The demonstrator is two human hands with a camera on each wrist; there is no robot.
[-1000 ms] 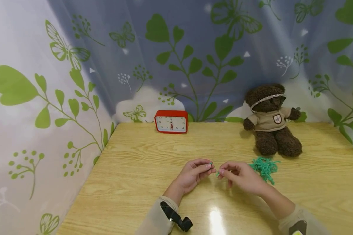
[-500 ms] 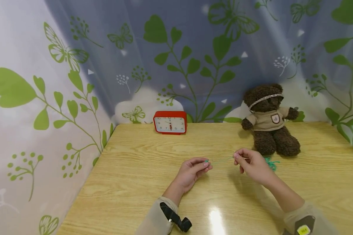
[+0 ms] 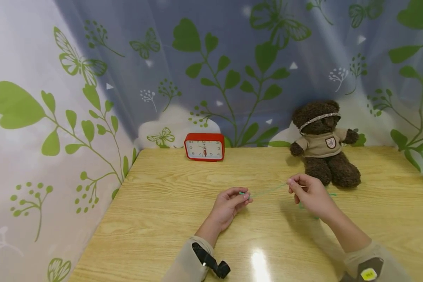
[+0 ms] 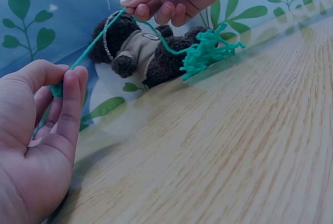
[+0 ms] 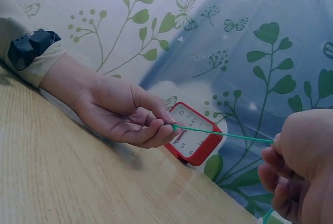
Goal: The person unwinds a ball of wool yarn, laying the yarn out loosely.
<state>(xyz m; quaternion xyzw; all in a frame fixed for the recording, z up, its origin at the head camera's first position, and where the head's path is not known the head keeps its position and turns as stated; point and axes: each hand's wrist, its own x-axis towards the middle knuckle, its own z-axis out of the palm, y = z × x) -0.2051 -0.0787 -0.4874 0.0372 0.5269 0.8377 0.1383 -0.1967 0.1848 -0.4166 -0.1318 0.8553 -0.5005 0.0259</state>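
Note:
A length of green yarn (image 5: 223,135) runs taut between the two hands, above the table. My left hand (image 3: 229,205) pinches one end between thumb and fingers, where a small green wad (image 4: 57,89) shows. Off to the right and a little higher, my right hand (image 3: 311,197) pinches the strand between thumb and forefinger. From there the yarn droops to a loose, tangled green heap (image 4: 208,52) on the table, seen in the left wrist view. In the head view the right hand covers most of that heap.
A red alarm clock (image 3: 204,147) stands at the back of the wooden table (image 3: 155,203). At the back right a brown teddy bear (image 3: 326,147) in a beige top sits against the patterned curtain (image 3: 232,58), close behind the right hand.
My right hand has moved away from the left, to the right and slightly up, drawing the yarn out between them. The left hand has shifted slightly left.

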